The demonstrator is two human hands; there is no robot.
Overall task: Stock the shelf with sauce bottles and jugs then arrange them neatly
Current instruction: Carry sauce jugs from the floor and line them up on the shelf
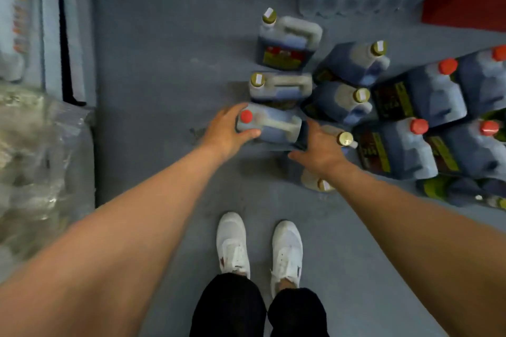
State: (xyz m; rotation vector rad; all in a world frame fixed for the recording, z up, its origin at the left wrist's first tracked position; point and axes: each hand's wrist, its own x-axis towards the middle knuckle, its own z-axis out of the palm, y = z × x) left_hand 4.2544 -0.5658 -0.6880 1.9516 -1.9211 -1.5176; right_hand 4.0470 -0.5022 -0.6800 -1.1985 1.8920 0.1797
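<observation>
Red-capped jug (269,125) | left hand (227,128) grips cap end; right hand (319,149) clasps base

Seen from above, the left hand (227,128) grips the red-capped end of a jug (269,124) while the right hand (319,149) grips its other end, on the grey floor (164,63) among more jugs (419,101), white shoes (232,243) below.
</observation>
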